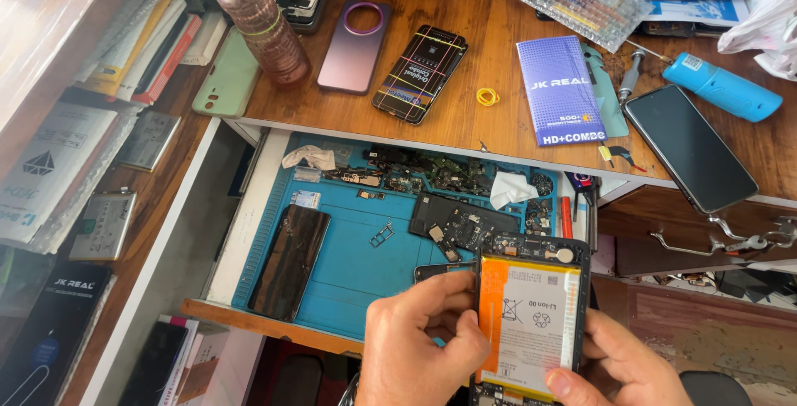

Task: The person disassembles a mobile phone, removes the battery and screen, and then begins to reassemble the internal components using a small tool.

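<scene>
An opened phone [531, 323] with its back off shows a white battery with an orange strip along its left side. My left hand [419, 348] pinches at the orange strip on the phone's left edge. My right hand [618, 364] holds the phone's right and lower side, thumb on the battery's lower corner. Both hands hover over the near edge of a blue work mat [357, 265] lying in a pulled-out drawer.
On the mat lie a dark phone panel [290, 261], a black inner cover [461, 222], small parts and white tissue [510, 188]. The wooden desk [498, 124] bears a purple phone back [355, 45], a brownish bottle [259, 20], a blue box [560, 90], a black phone [689, 147] and a blue tool [721, 86].
</scene>
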